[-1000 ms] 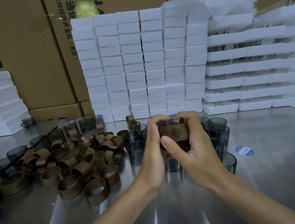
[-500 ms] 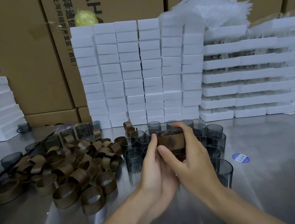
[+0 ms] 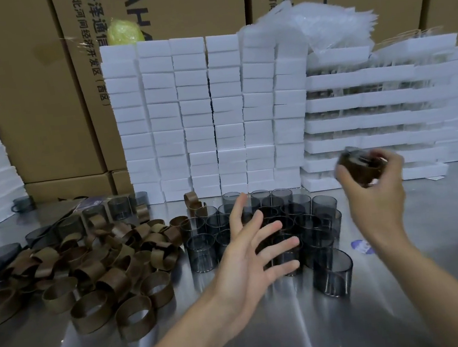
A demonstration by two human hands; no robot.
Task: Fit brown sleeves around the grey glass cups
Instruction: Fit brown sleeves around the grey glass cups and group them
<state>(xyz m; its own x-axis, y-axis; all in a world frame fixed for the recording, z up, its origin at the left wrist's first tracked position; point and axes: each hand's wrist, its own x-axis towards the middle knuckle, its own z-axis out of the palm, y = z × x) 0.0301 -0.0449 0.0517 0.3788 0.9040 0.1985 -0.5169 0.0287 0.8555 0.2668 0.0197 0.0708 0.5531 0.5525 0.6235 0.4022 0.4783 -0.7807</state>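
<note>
Your right hand (image 3: 374,188) grips a sleeved cup (image 3: 359,166), fingers (image 3: 393,160) curled round it; your left hand (image 3: 247,257) hovers over the grey cups (image 3: 332,271), fingers spread apart

The wide-angle head camera is looking forward and down onto the desk (image 3: 444,222), facing the foam stacks (image 3: 197,113) and cardboard boxes (image 3: 33,96) at its far side. It is sitting near enough that both forearms (image 3: 170,342) are crossing the bottom edge, with the left hand (image 3: 247,257) showing at centre and the right hand (image 3: 374,195), gripping a sleeved cup (image 3: 359,164), at upper right.
</note>
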